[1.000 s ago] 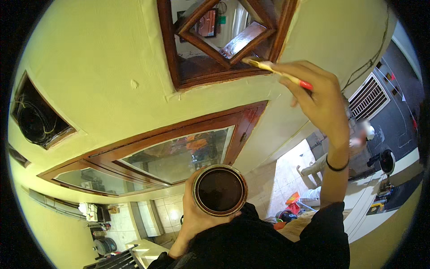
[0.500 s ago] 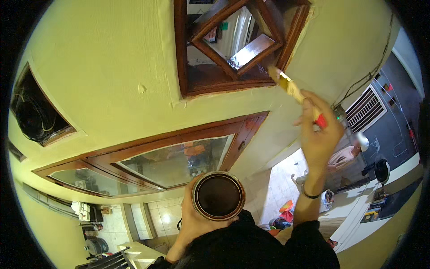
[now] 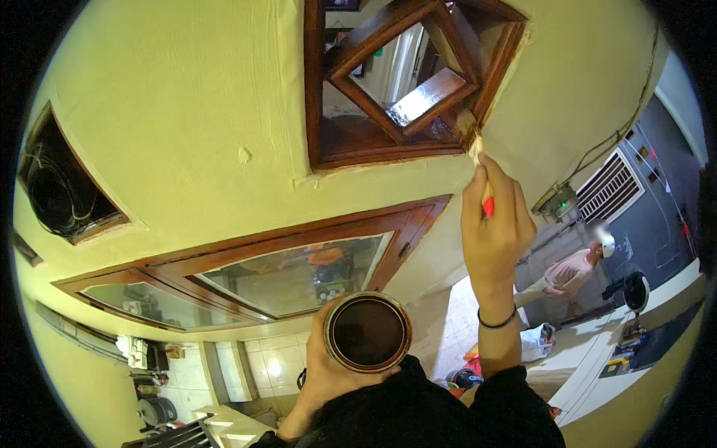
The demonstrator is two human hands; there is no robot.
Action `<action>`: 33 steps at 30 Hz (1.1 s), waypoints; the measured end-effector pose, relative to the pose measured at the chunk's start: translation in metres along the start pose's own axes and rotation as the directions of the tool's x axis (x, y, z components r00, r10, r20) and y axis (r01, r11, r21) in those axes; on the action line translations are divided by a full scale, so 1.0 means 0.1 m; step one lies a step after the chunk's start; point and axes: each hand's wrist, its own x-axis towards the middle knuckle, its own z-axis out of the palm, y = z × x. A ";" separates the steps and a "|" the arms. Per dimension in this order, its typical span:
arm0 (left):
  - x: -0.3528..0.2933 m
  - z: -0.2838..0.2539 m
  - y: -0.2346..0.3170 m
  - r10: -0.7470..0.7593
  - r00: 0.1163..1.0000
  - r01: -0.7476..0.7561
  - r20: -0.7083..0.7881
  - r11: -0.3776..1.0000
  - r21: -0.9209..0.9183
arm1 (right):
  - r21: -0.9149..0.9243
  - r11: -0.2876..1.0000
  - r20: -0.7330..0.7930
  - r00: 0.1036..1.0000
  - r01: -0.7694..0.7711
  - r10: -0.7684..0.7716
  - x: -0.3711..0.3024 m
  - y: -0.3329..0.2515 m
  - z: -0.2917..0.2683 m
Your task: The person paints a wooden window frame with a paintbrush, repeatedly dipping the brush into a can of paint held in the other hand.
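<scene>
My left hand [image 3: 326, 366] is closed around an open can of dark brown liquid [image 3: 367, 331], held upright in front of my chest. My right hand [image 3: 497, 216], raised higher, grips a paintbrush [image 3: 489, 196] with a pale handle that ends in red. The bristles are at the lower right corner of a brown wooden window frame [image 3: 388, 154], against or very close to the wood. A diamond-shaped wooden piece [image 3: 366, 112] sits inside that frame. The wood looks glossy in places.
Below the frame is a glazed brown wooden door or window [image 3: 299, 261] in the yellow-green wall [image 3: 187, 149]. A square opening with coiled cables [image 3: 63, 183] is at left. At right stand a person in pink [image 3: 571, 272] and a vented grey door [image 3: 612, 187].
My right hand has moved left, bringing the brush bristles into the frame's corner. The can stays in my left hand. The person at right has come more into view.
</scene>
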 end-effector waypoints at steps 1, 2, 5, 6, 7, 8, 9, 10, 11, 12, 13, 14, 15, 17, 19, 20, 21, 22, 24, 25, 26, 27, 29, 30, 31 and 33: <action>0.01 0.00 0.01 -0.006 1.000 0.006 0.006 1.000 -0.005 | -0.034 0.999 -0.021 1.000 0.002 -0.002 0.01 -0.05 -0.07; 0.02 -0.01 0.00 -0.005 1.000 0.005 0.009 1.000 -0.006 | -0.014 1.000 -0.040 0.999 0.008 -0.009 0.03 -0.09 -0.04; 0.02 -0.03 0.01 -0.028 0.999 0.028 0.020 0.999 -0.015 | 0.024 0.999 0.022 0.999 -0.044 0.043 0.09 0.00 0.22; 0.05 -0.04 0.02 -0.033 0.999 0.033 0.021 0.999 -0.011 | 0.017 1.000 0.004 1.000 0.015 -0.015 0.11 0.11 0.35; 0.07 -0.05 0.04 -0.037 0.999 0.038 0.023 0.999 -0.008 | 0.007 1.000 -0.004 1.000 0.012 -0.012 0.08 0.16 0.33; 0.08 -0.03 0.06 -0.029 0.999 0.029 0.034 1.000 -0.007 | -0.003 1.000 0.031 1.000 0.000 0.000 0.05 0.20 0.28; 0.09 0.00 0.07 -0.034 0.999 0.035 0.017 0.999 -0.042 | 0.000 1.000 0.063 0.998 -0.005 0.005 0.04 0.20 0.25; 0.08 0.01 0.06 -0.049 0.999 0.048 -0.008 0.996 -0.080 | 0.004 1.000 0.049 0.999 0.000 0.000 0.04 0.13 0.15; 0.10 -0.01 0.04 -0.048 0.999 0.046 -0.019 0.996 -0.080 | 0.013 1.000 0.048 0.999 0.006 -0.007 0.05 0.03 0.04; 0.10 -0.03 0.02 -0.042 0.999 0.041 -0.014 0.997 -0.066 | 0.012 0.999 0.070 0.997 -0.032 0.032 0.07 -0.10 -0.06; 0.11 -0.03 0.01 -0.038 0.999 0.039 0.009 0.998 -0.055 | -0.008 0.997 0.093 0.993 -0.079 0.080 0.11 -0.16 -0.16; 0.12 -0.03 0.01 -0.042 0.999 0.043 0.013 0.997 -0.057 | -0.018 0.995 0.118 0.988 -0.094 0.096 0.17 -0.22 -0.16; 0.13 -0.02 0.02 -0.038 0.999 0.039 0.014 0.998 -0.044 | -0.028 0.995 0.117 0.988 -0.101 0.104 0.18 -0.20 -0.09; 0.14 0.00 0.05 -0.030 0.999 0.031 0.030 0.999 -0.028 | -0.012 1.000 0.136 0.991 0.005 -0.004 0.20 -0.05 0.17; 0.16 0.00 0.07 -0.045 0.999 0.045 0.005 0.995 -0.093 | -0.021 1.000 0.168 0.986 0.018 -0.014 0.21 0.02 0.21; 0.17 -0.01 0.07 -0.035 0.999 0.036 0.006 0.995 -0.093 | -0.046 0.999 0.175 0.985 -0.006 0.014 0.19 0.05 0.10; 0.16 -0.02 0.03 0.012 1.000 -0.011 0.012 0.999 -0.038 | -0.057 0.998 0.181 0.983 -0.020 0.030 0.16 0.06 0.03; 0.14 -0.04 -0.02 0.043 0.999 -0.043 0.015 0.999 0.013 | 0.001 0.999 0.163 0.986 -0.044 0.043 0.13 0.01 -0.08; 0.17 -0.07 -0.01 0.049 0.999 -0.049 0.006 0.998 0.032 | -0.008 0.999 0.148 0.988 -0.032 0.033 0.16 -0.13 -0.33; 0.18 -0.07 0.01 0.060 0.998 -0.061 0.022 0.997 0.054 | -0.035 0.999 0.125 0.991 -0.035 0.039 0.17 -0.15 -0.39; 0.18 -0.07 0.01 0.055 0.998 -0.055 0.016 0.997 0.048 | 0.012 1.000 0.121 0.992 -0.019 0.017 0.19 -0.15 -0.35; 0.19 -0.05 0.03 0.032 0.999 -0.032 0.006 0.999 -0.004 | 0.003 1.000 0.119 0.993 -0.016 0.016 0.21 -0.14 -0.29; 0.20 -0.03 0.06 0.010 1.000 -0.010 0.003 0.998 -0.054 | 0.055 0.998 0.163 0.987 -0.012 0.003 0.17 -0.07 -0.03; 0.20 -0.04 0.06 0.018 1.000 -0.018 -0.010 0.999 -0.043 | 0.012 0.999 0.237 0.971 -0.036 0.032 0.14 -0.02 0.05; 0.21 -0.05 0.06 0.025 0.999 -0.026 -0.023 0.999 -0.032 | 0.007 0.999 0.235 0.972 -0.031 0.028 0.12 0.02 0.05; 0.21 -0.07 0.06 0.038 0.999 -0.038 -0.022 0.999 -0.020 | -0.004 1.000 0.231 0.973 0.011 -0.009 0.06 0.11 0.02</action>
